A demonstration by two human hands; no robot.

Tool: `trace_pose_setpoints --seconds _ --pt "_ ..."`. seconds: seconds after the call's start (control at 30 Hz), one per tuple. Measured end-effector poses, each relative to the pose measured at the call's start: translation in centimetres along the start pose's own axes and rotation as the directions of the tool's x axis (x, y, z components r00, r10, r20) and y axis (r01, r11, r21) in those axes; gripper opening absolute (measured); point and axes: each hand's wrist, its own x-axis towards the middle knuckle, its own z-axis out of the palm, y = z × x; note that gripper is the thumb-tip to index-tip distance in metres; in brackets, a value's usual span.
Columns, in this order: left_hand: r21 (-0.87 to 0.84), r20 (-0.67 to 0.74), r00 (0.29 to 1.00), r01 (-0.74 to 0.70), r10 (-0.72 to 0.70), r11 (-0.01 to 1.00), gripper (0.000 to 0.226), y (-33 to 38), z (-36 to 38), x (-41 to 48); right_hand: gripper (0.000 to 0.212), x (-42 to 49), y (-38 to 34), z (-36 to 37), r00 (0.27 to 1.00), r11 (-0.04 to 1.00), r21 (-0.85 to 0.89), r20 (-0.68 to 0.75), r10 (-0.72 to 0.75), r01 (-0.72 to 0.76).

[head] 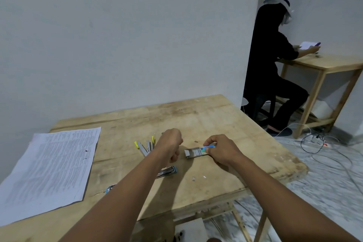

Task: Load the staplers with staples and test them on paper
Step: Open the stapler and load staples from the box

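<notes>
**Blue flap of the staple box [196,153] pinched in the right hand [223,150]**

Grip first: the right hand's thumb and fingertips pinch the blue flap at the box's right end, and the rest of that hand lies on the desk [225,122] just behind it. The small grey box lies flat with its top open, showing pale blocks inside.

Just left of the box, close to it but not touching, the left hand [171,144] hovers with its fingers curled under into a loose fist. Its back faces the camera, so I cannot tell whether its grip holds anything.

Further left of the box, past the left hand, a few grey staplers with yellow ends [145,146] lie fanned out. Nearer the camera from the box, a blue stapler [170,171] lies partly hidden under the left forearm. A second blue stapler [110,188] peeks out further left and nearer still. Two small white scraps [198,178] lie on the wood just in front of the box.

Far to the box's left, printed sheets of paper [53,167] lie flat near the desk's edge.

Well beyond the box to the right, another person in dark clothes [275,68] sits at a separate wooden table [332,65]. Cables [314,143] trail over the pale floor between the two.
</notes>
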Motion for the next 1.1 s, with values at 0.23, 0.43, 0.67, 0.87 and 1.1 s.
trace_pose_setpoints --seconds 0.23,0.43,0.67,0.87,1.1 --pt "0.638 -0.038 0.969 -0.164 0.244 0.752 0.03 -2.0 0.2 1.0 0.011 -0.2 -0.8 -0.8 0.996 1.0 -0.02 0.087 0.005 -0.003" --pt "0.633 -0.061 0.958 -0.179 0.279 0.753 0.031 -2.8 1.4 1.4 0.042 -0.6 -0.9 -1.1 0.99 0.987 -0.145 0.128 -0.055 0.073" --pt "0.505 -0.009 0.923 -0.328 0.385 0.798 0.022 -2.7 2.4 1.8 0.033 -1.1 -1.9 0.8 0.987 0.964 -0.209 0.061 -0.152 0.161" --pt "0.447 0.128 0.956 -0.292 0.262 0.846 0.036 -1.4 1.2 1.0 0.031 -0.5 -1.9 0.6 0.992 0.973 -0.195 0.033 -0.121 0.125" --pt "0.485 0.146 0.907 -0.414 0.396 0.77 0.015 -1.0 -1.1 -0.3 0.029 -0.1 -1.9 0.7 0.991 0.971 -0.201 0.06 -0.121 0.131"
